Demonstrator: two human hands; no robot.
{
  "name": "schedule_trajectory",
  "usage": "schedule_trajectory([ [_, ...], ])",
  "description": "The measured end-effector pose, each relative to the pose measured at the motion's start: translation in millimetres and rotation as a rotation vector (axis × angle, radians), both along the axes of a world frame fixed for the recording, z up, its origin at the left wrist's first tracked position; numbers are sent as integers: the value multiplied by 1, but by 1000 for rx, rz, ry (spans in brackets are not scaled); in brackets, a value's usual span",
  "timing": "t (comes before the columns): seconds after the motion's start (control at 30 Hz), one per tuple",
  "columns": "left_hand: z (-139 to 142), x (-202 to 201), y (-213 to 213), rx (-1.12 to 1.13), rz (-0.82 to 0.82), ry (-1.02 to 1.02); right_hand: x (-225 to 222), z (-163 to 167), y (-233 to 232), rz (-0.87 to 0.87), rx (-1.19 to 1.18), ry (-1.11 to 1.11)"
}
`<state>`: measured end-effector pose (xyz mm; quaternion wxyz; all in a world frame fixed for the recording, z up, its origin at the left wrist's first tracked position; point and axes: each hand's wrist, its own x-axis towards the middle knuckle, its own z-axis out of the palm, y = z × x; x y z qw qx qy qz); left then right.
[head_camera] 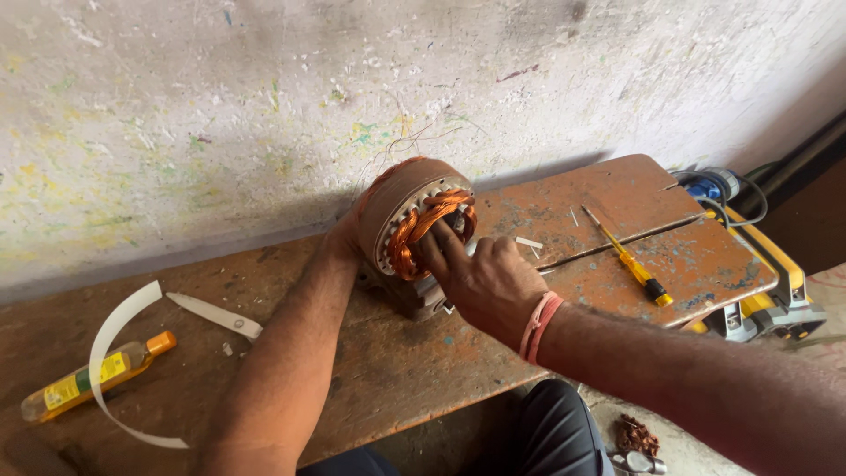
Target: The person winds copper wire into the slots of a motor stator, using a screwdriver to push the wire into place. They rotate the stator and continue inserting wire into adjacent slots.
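— Stator (414, 225) is standing on its side on the bench (370, 361), against the wall?
— Yes. Your left hand (342, 236) is cupping its back; right hand (485, 280) fingers are spread, pressing copper windings (423, 225). Likely heavy, wires delicate: be gripping the steel core.

The stator (414, 220) stood on edge on the rust-coloured tabletop (388, 353), near the far wall. The left hand (344, 234) steadied its far-left side; the right hand (480, 278) pressed fingers into the copper windings (423, 227). A yellow screwdriver (627, 257) lay right, an oil bottle (92, 375) left.
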<state>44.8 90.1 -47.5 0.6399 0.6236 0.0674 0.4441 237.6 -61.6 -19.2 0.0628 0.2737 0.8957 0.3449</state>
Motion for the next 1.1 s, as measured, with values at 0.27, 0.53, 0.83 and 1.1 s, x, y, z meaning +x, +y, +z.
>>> schedule_trajectory([
  [0.27, 15, 2, 7, 40, -12, 6, 9, 1, 2, -4, -165, 99],
  [0.53, 17, 5, 4, 53, -28, 10, 10, -4, 0, 18, -160, 122],
  [0.83, 10, -1, -1, 57, -22, -4, 26, -10, 12, 86, -420, 363],
  [1.1, -30, -49, -44, -5, 104, -39, 30, -43, 19, 488, -287, 846],
])
